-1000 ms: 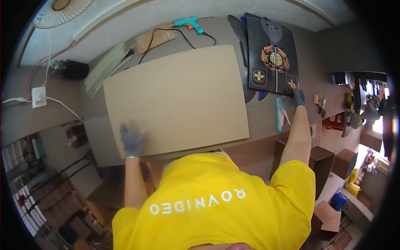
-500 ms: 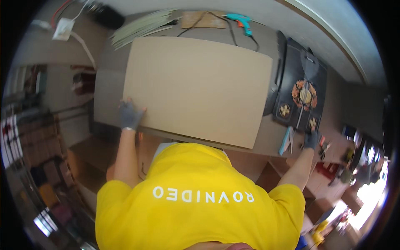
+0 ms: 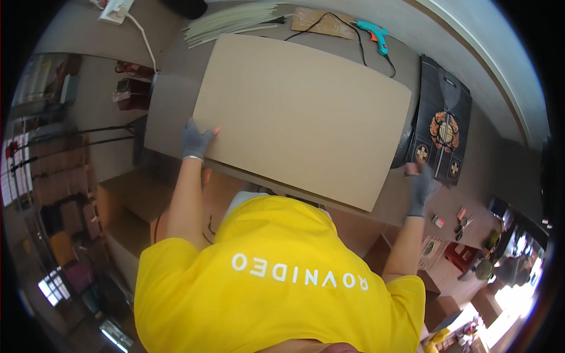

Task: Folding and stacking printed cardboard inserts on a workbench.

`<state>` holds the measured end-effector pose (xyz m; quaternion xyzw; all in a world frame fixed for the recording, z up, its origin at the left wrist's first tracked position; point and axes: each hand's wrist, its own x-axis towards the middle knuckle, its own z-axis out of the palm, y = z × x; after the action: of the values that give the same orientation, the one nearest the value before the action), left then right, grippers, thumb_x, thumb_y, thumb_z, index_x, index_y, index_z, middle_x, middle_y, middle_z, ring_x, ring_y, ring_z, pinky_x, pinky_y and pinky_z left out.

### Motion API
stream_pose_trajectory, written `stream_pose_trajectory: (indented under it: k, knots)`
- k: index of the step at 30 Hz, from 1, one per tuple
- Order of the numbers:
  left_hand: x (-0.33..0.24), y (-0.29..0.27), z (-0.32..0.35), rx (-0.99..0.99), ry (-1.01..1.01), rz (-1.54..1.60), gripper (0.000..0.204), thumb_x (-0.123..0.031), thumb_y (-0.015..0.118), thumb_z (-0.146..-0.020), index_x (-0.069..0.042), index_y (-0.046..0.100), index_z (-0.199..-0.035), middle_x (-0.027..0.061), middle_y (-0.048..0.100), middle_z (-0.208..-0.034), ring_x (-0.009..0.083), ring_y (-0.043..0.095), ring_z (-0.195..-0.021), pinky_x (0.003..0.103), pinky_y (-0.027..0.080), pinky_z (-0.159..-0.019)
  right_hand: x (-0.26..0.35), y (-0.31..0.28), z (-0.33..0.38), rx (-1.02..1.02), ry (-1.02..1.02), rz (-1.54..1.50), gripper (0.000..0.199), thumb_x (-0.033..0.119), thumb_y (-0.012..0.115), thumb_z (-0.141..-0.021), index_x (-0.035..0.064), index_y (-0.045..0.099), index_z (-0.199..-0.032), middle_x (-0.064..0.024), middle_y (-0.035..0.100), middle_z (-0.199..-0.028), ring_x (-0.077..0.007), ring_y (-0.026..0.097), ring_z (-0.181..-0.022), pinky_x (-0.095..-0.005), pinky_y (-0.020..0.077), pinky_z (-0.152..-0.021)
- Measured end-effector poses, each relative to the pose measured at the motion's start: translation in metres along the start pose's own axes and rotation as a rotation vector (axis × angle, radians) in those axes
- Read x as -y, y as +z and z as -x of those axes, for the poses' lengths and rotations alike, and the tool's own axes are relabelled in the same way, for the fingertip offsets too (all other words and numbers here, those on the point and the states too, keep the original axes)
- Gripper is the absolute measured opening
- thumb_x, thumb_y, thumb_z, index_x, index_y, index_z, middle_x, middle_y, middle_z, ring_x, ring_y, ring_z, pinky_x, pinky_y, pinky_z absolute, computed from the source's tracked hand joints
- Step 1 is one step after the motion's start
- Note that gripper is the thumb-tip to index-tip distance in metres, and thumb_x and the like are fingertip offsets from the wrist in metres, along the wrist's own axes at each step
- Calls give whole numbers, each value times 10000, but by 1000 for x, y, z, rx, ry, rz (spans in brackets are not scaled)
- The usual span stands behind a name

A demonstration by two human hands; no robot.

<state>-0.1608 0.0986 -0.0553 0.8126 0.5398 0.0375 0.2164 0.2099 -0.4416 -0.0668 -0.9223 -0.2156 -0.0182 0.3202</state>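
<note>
Cardboard sheet (image 3: pixel 303 115), large and plain brown, is seen lying flat on the surface (image 3: pixel 170 112), covering most of it; its near left corner is pinned by the gloved left hand (image 3: pixel 194 140), whose grip is laid open and flat on the board rather than closed round it; the gloved right hand (image 3: pixel 420 187) is held just beyond the sheet's near right corner, beside a black printed card (image 3: pixel 442 126), and whether its grip is clenched or released cannot be told; the sheet would be steadied best, it is judged, by both palms pressed near opposite corners so that it cannot swivel; a teal glue gun (image 3: pixel 374 32) and a bundle of pale sticks (image 3: pixel 232 23) are lying at the far edge; brown boxes (image 3: pixel 126 203) are stacked below the surface, and their contents cannot be seen.
</note>
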Motion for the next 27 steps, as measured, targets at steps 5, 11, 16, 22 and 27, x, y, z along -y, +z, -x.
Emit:
stream_pose_trajectory:
  k: [5, 11, 16, 22, 27]
  knots:
    - [4, -21, 15, -127, 115, -54, 748, -357, 809, -737, 48, 479, -1272, 255, 575, -1234, 389, 573, -1127, 419, 484, -933, 103, 47, 50, 211, -12, 299, 828, 257, 834, -723, -117, 441, -1349, -269, 521, -1238, -399, 501, -1182, -432, 416, -1031]
    - [-30, -99, 11, 243, 203, 160, 518, -195, 742, -802, 8, 509, -1217, 185, 612, -1194, 313, 602, -1080, 389, 483, -908, 122, 44, 44, 149, 274, 221, 904, 261, 866, -666, -88, 425, -1375, -262, 498, -1277, -409, 499, -1207, -419, 419, -1037]
    - [-37, -110, 11, 348, 555, 421, 555, -146, 668, -847, 14, 475, -1342, 146, 609, -1225, 235, 593, -1104, 338, 459, -945, 134, 42, 43, 209, 381, 200, 922, 253, 873, -653, -25, 421, -1407, -249, 498, -1284, -404, 523, -1182, -419, 434, -1022]
    - [-9, -103, -54, 711, 137, 789, 640, -132, 613, -887, 2, 371, -1464, 106, 526, -1344, 197, 488, -1224, 296, 385, -1034, 124, 46, 50, 46, 208, 326, 786, 228, 849, -694, -17, 473, -1339, -204, 551, -1213, -323, 574, -1124, -400, 473, -952]
    - [11, -88, -70, 776, 145, 824, 699, -118, 621, -832, 4, 365, -1471, 117, 492, -1383, 187, 476, -1255, 305, 380, -1050, 88, 8, 22, 376, 503, -218, 556, 159, 707, -846, 23, 492, -1340, -58, 634, -1070, -140, 626, -949, -260, 516, -786]
